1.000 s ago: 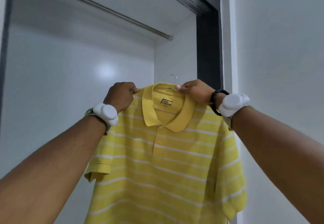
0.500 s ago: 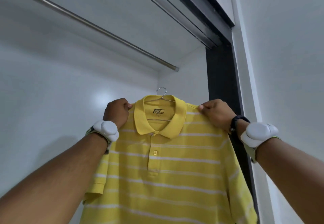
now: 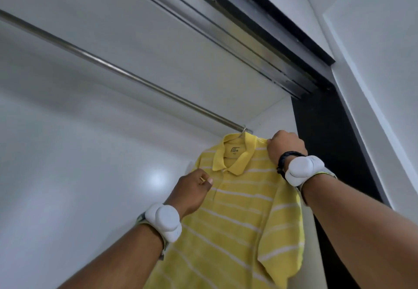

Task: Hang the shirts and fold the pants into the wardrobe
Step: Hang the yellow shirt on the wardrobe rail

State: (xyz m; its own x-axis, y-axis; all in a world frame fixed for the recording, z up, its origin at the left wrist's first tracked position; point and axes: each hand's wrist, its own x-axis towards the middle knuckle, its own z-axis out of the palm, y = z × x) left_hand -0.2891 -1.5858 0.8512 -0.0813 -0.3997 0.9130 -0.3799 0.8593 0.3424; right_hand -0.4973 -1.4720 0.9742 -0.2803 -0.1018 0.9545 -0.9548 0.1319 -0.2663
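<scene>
A yellow polo shirt (image 3: 244,209) with white stripes hangs on a thin metal hanger (image 3: 242,130). The hanger's hook sits at the right end of the steel wardrobe rail (image 3: 117,71), touching or over it. My right hand (image 3: 286,147) grips the shirt's shoulder near the collar, on the right. My left hand (image 3: 192,190) is lower, closed against the shirt's other shoulder and chest; whether it still pinches the fabric is hard to tell. Both wrists wear white bands.
The white wardrobe back wall (image 3: 67,175) lies behind the shirt. The wardrobe's right side wall is close to the hanger. A black door frame (image 3: 328,141) and sliding-door tracks (image 3: 248,47) run overhead and to the right.
The shirt and hanger went up and back to the rail's right end. My left hand dropped lower on the shirt; my right hand stayed on the shoulder.
</scene>
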